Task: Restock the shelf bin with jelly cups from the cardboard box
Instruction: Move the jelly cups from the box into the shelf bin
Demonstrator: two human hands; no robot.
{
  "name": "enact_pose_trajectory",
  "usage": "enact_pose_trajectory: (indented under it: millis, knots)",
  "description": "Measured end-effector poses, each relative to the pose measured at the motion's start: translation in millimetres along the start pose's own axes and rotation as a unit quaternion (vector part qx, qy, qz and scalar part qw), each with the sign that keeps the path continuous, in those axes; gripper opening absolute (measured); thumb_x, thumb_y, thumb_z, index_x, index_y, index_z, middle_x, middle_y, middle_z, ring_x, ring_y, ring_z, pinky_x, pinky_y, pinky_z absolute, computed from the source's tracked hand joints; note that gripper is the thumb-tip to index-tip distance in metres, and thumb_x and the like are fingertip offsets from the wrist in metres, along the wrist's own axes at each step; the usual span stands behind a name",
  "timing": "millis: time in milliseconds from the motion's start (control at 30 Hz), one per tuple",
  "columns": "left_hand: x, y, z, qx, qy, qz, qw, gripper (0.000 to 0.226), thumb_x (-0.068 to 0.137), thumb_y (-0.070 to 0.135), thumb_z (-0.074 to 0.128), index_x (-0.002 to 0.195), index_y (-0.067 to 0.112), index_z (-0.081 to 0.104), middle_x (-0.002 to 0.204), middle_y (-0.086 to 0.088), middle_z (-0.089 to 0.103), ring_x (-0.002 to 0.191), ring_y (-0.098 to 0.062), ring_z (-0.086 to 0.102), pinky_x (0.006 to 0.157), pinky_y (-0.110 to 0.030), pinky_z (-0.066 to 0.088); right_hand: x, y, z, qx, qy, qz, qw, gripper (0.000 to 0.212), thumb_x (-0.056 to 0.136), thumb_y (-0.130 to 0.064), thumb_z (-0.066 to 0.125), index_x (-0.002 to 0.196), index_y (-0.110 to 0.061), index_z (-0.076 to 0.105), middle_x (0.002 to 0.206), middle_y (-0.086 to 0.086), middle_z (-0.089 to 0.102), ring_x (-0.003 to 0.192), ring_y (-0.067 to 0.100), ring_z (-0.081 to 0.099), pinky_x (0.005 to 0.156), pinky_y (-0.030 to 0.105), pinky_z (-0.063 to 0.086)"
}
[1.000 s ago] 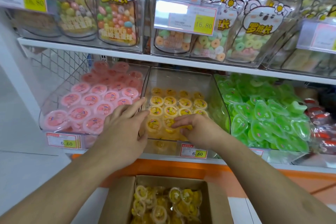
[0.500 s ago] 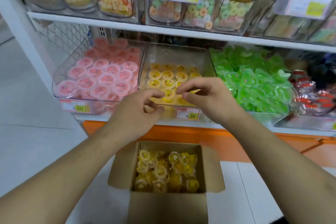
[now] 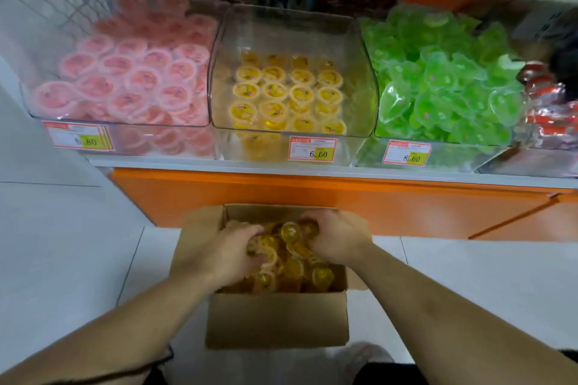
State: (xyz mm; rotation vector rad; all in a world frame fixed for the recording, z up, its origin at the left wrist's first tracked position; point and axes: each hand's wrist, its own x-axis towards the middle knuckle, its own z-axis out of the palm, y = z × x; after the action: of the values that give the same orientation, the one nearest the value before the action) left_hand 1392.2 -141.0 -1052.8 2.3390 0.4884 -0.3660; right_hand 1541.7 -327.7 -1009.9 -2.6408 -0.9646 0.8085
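Note:
A brown cardboard box (image 3: 275, 319) sits open on the floor below the shelf, holding a heap of yellow jelly cups (image 3: 292, 262). Both my hands are down inside it. My left hand (image 3: 231, 250) curls around cups on the left side of the heap. My right hand (image 3: 336, 236) closes over cups at the far right. The fingertips of both hands are buried among the cups. On the shelf above, the clear middle bin (image 3: 359, 50) holds neat rows of yellow jelly cups (image 3: 287, 91) low on its bottom.
A bin of pink jelly cups (image 3: 134, 78) stands left of the middle bin, a bin of green ones (image 3: 444, 87) right of it. Price tags (image 3: 312, 150) hang on the bin fronts. An orange base panel (image 3: 312, 194) runs under the shelf; white floor tiles surround the box.
Both hands have left the middle bin and dropped into the cardboard box, closing on yellow cups. The view has tilted down toward the box.

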Motion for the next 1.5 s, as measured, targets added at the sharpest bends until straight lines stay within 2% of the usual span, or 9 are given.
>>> enact_pose_trajectory:
  millis: [67,133,233,400,700,1033,1267,1400,1500]
  knots:
    - [17.0,-3.9,15.6,-0.009,-0.022,-0.006,1.0,0.063,0.095,0.042,0.07,0.152,0.036,0.044,0.151,0.014,0.047,0.136,-0.011,0.05,0.111,-0.032,0.046,12.0,8.3,12.8,0.055,-0.039,0.005,0.998,0.034,0.102,-0.032,0.057,0.134,-0.041,0.063,0.121,-0.016,0.06,0.106,0.006,0.053,0.091,0.012,0.039]
    - [36.0,-6.6,31.7,-0.02,-0.033,0.011,0.999,0.062,0.096,0.04,0.069,0.152,0.04,0.043,0.155,0.016,0.042,0.144,-0.012,0.042,0.118,-0.039,0.04,30.0,14.8,31.2,0.095,-0.069,0.025,0.993,0.038,0.103,-0.031,0.057,0.14,-0.04,0.058,0.136,-0.013,0.057,0.128,0.013,0.052,0.116,0.03,0.039]
    - [65.4,-16.9,54.5,-0.047,-0.03,0.019,0.998,0.063,0.098,0.044,0.064,0.155,0.046,0.036,0.162,0.013,0.036,0.152,-0.015,0.032,0.124,-0.049,0.032,55.5,22.8,69.7,0.049,-0.082,0.085,0.992,0.052,0.099,-0.043,0.056,0.149,-0.046,0.043,0.157,-0.003,0.044,0.15,0.028,0.035,0.127,0.053,0.026]
    - [97.9,-27.0,77.1,-0.023,-0.049,0.009,0.999,0.071,0.099,0.045,0.059,0.161,0.045,0.024,0.167,0.011,0.03,0.154,-0.026,0.019,0.127,-0.05,0.019,66.6,30.2,96.8,0.095,0.009,0.115,0.989,0.042,0.102,-0.033,0.055,0.144,-0.038,0.054,0.154,-0.006,0.045,0.147,0.024,0.036,0.128,0.045,0.027]
    - [114.2,-22.9,90.0,-0.058,0.051,-0.016,0.997,0.043,0.097,0.038,0.066,0.14,0.039,0.058,0.143,0.009,0.058,0.134,-0.022,0.045,0.118,-0.042,0.035,66.5,28.9,95.5,0.136,0.086,0.148,0.976,0.039,0.096,-0.017,0.064,0.132,-0.033,0.066,0.142,-0.005,0.05,0.125,0.018,0.055,0.118,0.032,0.038]
    - [78.4,-6.2,63.2,-0.073,0.029,-0.017,0.997,0.011,0.101,0.033,0.064,0.111,0.032,0.068,0.113,0.013,0.067,0.107,-0.01,0.062,0.092,-0.026,0.05,32.5,16.5,75.0,0.16,0.038,0.114,0.98,0.043,0.093,-0.037,0.067,0.136,-0.038,0.058,0.129,-0.012,0.062,0.121,0.013,0.059,0.111,0.038,0.05]
    - [37.9,29.9,-6.9,-0.198,0.01,-0.034,0.98,0.01,0.096,0.035,0.071,0.094,0.027,0.064,0.099,0.005,0.069,0.088,-0.011,0.067,0.072,-0.034,0.059,-5.2,-10.3,2.4,0.208,0.025,0.093,0.973,0.025,0.091,-0.044,0.061,0.116,-0.041,0.066,0.1,-0.02,0.071,0.078,-0.008,0.064,0.074,0.006,0.05]
    - [8.7,62.1,-57.5,-0.262,0.017,0.033,0.964,0.02,0.081,0.019,0.089,0.087,0.018,0.07,0.077,0.007,0.068,0.073,-0.008,0.064,0.074,-0.036,0.061,-27.0,-33.6,-45.1,0.363,0.037,0.087,0.927,0.016,0.096,-0.029,0.06,0.103,-0.026,0.074,0.082,-0.001,0.076,0.064,0.016,0.072,0.067,0.036,0.06]
    - [-17.9,89.3,-93.2,-0.258,0.016,0.074,0.963,0.028,0.07,0.025,0.096,0.086,0.019,0.074,0.077,0.007,0.069,0.073,-0.004,0.063,0.07,-0.022,0.05,-48.9,-48.2,-80.6,0.447,0.041,0.035,0.893,0.016,0.094,-0.011,0.057,0.094,-0.013,0.073,0.077,0.013,0.067,0.063,0.022,0.064,0.056,0.035,0.052]
